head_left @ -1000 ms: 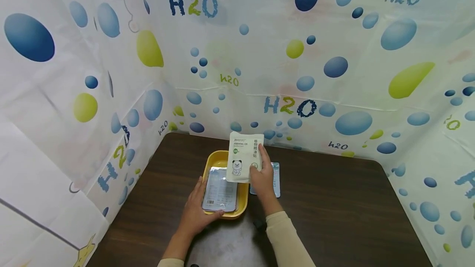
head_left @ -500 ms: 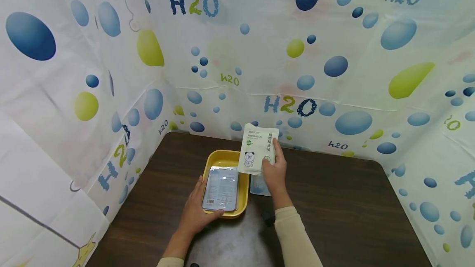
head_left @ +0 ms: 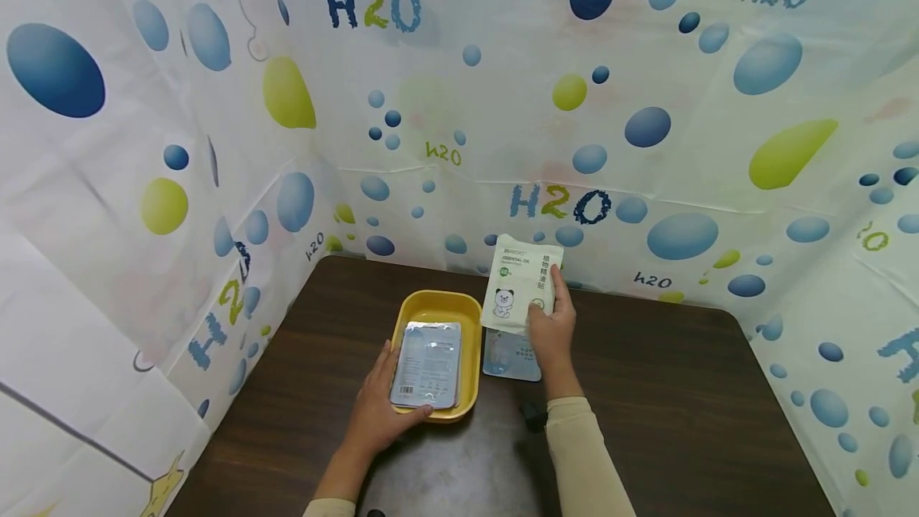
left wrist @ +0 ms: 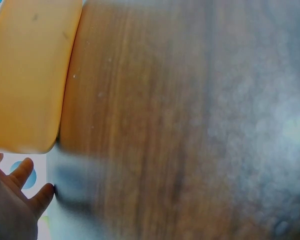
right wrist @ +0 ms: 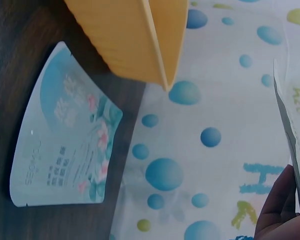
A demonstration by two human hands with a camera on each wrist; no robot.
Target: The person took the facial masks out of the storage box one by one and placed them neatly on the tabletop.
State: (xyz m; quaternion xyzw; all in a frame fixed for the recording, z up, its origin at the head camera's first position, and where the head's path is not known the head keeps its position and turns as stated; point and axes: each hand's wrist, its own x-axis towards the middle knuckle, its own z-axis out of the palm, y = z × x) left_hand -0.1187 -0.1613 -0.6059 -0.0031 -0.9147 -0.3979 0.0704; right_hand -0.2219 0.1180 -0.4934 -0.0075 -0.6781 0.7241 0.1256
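My right hand (head_left: 551,330) pinches a pale green essential-oil patch packet (head_left: 513,284) with a bear drawing, thumb on its front. The packet is held up behind and above a flat blue sachet (head_left: 511,357) on the table, overlapping it in the head view. Edge-on, the packet (right wrist: 294,135) shows at the right of the right wrist view. Beside a yellow plastic basket (head_left: 470,333), my left hand (head_left: 378,405) rests its extended fingers along the left side, thumb at the front rim. A silvery-blue sachet (head_left: 427,365) lies in the basket, atop something mostly hidden.
The dark wooden table (head_left: 660,397) runs out to both sides. White sheeting (head_left: 459,102) printed with blue and green dots encloses the table's back and sides. A small black object (head_left: 533,416) shows beside the right wrist.
The right hand has moved right with the patch packet, from over the basket to beyond its right side, uncovering the basket's back. The left hand has stayed at the basket.
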